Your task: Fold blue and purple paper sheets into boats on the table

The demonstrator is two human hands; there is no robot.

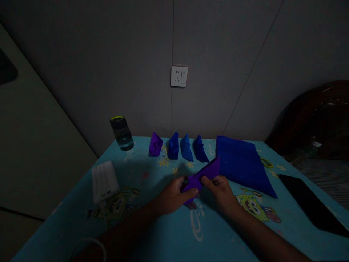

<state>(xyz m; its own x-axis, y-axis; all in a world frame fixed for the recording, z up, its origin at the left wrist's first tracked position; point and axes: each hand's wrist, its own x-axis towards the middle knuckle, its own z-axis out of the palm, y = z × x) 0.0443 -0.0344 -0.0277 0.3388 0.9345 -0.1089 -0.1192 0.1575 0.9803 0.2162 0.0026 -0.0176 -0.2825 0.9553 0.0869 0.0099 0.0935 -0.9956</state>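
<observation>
A pale cable (88, 239) curves in a loop at the near edge of the view, beside the left forearm (136, 222) and well short of the left hand. The left hand (174, 195) and the right hand (222, 192) meet over a blue patterned tablecloth (174, 240), both closed on one piece of purple folded paper (209, 171). The left hand pinches its lower end, thumb across the near face; the right hand grips the middle of its lower edge, thumb pressed flat on the near face and fingers curled beneath. The paper tilts, its free tip rising above the right hand.

Beyond the hands, four folded boats stand in a row, apart from one another: a purple boat (156, 145), beyond and left of the left hand; a dark blue boat (173, 146), straight beyond it; a lighter blue boat (186, 147), slightly to its right; and a second dark blue boat (200, 149), beyond the gap between the hands.

To the right of the right hand lie blue sheets (242, 163), a yellow-green ring (266, 163) and, farther right, a flat black object (311, 203). Left of the left hand lies a white power bank (105, 182); beyond that stands a bottle (122, 134), partly filled with clear liquid.
</observation>
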